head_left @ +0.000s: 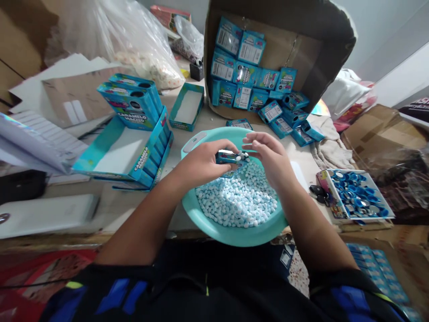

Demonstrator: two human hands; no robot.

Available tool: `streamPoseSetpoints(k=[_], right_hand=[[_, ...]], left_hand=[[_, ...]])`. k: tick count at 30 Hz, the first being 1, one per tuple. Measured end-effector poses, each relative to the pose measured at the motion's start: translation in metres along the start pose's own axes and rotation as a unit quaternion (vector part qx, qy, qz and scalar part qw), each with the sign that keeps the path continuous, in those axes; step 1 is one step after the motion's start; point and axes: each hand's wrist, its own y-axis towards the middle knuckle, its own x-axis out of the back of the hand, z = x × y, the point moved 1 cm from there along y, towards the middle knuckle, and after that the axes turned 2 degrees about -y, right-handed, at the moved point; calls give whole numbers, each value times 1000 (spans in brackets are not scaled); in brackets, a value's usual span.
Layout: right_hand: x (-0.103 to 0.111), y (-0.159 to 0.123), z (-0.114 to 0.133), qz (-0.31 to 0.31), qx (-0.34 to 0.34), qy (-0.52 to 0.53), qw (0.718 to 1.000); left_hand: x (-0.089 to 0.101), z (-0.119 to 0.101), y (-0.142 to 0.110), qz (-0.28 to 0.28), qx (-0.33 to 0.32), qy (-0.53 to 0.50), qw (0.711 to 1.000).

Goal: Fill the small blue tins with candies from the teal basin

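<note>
A small blue box point(225, 157) is held by the left hand point(203, 165) above a turquoise basin point(234, 239). Its fingers are closed around the sides of this box, which is tilted, lying nearly on its side, with its open end turned towards the right hand point(273, 156). At this opening some white and blue candies are seen. The fingers of the right hand are released, slightly bent and parted, just beside the opening; whether a single candy is kept between them cannot be told.

In the basin, many small candies point(237, 201), white and light blue, are contained. The basin is placed at the front edge of the surface point(124, 210).

On the left side, a blue display tray point(114, 152) with a white bottom is seen, and at its back part, blue boxes point(134, 107) are stood upright. A second blue tray point(187, 107) is placed behind the basin, to the left. Further back, a big cardboard box point(311, 49) is laid with its open side to the front; many blue packs point(246, 74) are piled in it, and some are spilled out at the right. On the right, blue caps point(358, 192) are gathered in a shallow box point(385, 201), and beside it dark keys point(318, 193) are laid.
</note>
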Motion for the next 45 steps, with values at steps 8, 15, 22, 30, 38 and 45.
streamPoseSetpoints(k=[8, 15, 22, 30, 38, 45], right_hand=[[-3, -6, 4, -1, 76, -189, 979], [0, -6, 6, 2, 84, -228, 970], [-1, -6, 8, 42, 40, -67, 996], [2, -3, 1, 74, -13, -37, 997], [9, -1, 11, 192, -154, 115, 962], [2, 1, 4, 160, -135, 73, 975]], left_hand=[[0, -1, -2, -27, 9, 12, 1000], [1, 0, -2, -18, 19, 36, 999], [0, 3, -2, -50, 0, 28, 998], [0, 3, -5, -45, -56, 24, 997], [4, -5, -8, -5, -95, 3, 995], [4, -5, -7, 10, -94, 10, 995]])
